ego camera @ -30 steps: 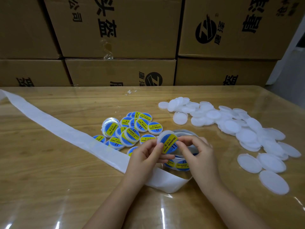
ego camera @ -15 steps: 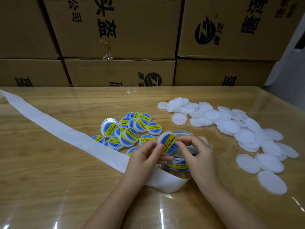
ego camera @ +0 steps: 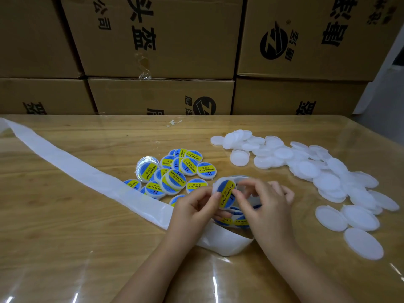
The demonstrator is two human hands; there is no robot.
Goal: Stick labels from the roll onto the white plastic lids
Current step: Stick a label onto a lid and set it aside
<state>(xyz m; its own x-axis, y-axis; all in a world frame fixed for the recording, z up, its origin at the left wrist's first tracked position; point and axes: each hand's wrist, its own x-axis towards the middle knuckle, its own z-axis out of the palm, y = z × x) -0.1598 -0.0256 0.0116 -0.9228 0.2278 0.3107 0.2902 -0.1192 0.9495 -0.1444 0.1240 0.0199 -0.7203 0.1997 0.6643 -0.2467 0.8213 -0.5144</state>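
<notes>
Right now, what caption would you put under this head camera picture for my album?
Left hand and right hand hold a white lid wearing its label beside blank lids.

The tabletop (ego camera: 65, 248) shows wood grain under a clear, glossy sheet that throws bright glare. The unlabelled lids (ego camera: 328, 182) look like translucent, matt white plastic. The stuck labels (ego camera: 172, 180) are glossy blue and yellow. The backing strip (ego camera: 72, 171) seems smooth, semi-translucent white paper. The boxes (ego camera: 157, 36) are matt brown cardboard.

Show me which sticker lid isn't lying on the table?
The lid held up between the left hand and right hand; the other labelled lids lie piled on the table.
</notes>
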